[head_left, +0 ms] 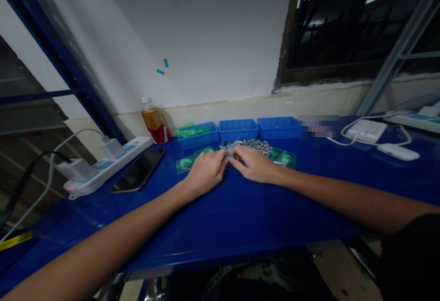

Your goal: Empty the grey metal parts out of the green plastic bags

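Observation:
My left hand (207,169) and my right hand (255,165) meet over the blue table, fingers closed and fingertips almost touching. Between them shows a small greyish metal piece (229,157), mostly covered by the fingers; its exact kind is unclear. Just behind the hands lies a heap of short silver metal cylinders (256,144), partly hidden by my right hand. A green plastic bag with small parts (184,165) is left of my left hand. Another green bag (284,158) lies behind my right wrist.
Behind the heap stand a blue bin (198,143) with green bags inside, a middle blue bin (238,132) and a right blue bin (277,131). Leftward are a phone (139,171), a power strip (110,165) and a drink bottle (155,122). A white charger (366,131) with cable lies right.

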The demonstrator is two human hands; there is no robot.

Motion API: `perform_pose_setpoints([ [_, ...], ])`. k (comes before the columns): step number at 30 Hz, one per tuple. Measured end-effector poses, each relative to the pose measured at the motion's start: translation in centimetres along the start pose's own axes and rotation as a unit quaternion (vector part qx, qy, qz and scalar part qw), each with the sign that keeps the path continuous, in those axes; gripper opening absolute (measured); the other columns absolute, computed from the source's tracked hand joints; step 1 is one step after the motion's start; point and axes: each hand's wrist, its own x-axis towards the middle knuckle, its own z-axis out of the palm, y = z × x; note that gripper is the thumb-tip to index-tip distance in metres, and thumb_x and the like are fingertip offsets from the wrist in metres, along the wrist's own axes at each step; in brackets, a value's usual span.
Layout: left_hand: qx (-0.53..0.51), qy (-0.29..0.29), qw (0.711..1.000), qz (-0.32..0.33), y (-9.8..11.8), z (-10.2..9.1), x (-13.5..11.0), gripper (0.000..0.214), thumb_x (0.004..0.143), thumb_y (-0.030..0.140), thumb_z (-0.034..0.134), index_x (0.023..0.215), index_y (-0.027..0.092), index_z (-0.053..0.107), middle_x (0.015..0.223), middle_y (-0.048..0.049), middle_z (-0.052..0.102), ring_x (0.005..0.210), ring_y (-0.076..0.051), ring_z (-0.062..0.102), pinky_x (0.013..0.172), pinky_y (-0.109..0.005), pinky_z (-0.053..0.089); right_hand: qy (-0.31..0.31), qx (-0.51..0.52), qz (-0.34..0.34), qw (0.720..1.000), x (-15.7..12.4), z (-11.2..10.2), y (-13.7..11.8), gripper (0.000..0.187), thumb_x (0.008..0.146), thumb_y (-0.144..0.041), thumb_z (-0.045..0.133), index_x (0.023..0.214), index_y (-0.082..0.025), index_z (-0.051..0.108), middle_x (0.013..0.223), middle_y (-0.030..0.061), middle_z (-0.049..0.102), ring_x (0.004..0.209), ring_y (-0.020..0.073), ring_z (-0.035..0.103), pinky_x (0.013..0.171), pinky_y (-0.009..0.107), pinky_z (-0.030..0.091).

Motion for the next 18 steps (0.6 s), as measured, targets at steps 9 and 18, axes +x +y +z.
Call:
perform_pose_setpoints([
  [9, 0.01, -0.001, 1.0, 0.003, 0.07, -0.11, 0.14, 0.03, 0.097, 0.033, 0.026, 0.094, 0.017, 0.051, 0.086, -0.0074, 0.062, 0.082, -0.021, 0.058, 0.075, -0.033, 0.043, 0.009, -0.009, -0.033, 0.999, -0.02, 0.1, 0.17, 0.008, 0.09, -0.024, 0.043, 0.092, -0.018, 0.048, 0.087, 0.0055, 0.056, 0.08, 0.0171, 0.052, 0.073, 0.029, 0.04],
  [18, -0.03, 0.016, 0.999, 0.012, 0.08, -0.14, -0.01, 0.024, 0.095, 0.034, 0.035, 0.106, 0.018, 0.048, 0.097, -0.007, 0.063, 0.089, -0.021, 0.059, 0.077, -0.033, 0.043, 0.005, -0.057, -0.014, 0.998, 0.09, 0.2, 0.15, 0.021, 0.095, -0.026, 0.034, 0.087, -0.017, 0.05, 0.084, 0.0068, 0.056, 0.082, 0.0177, 0.052, 0.076, 0.03, 0.039],
])
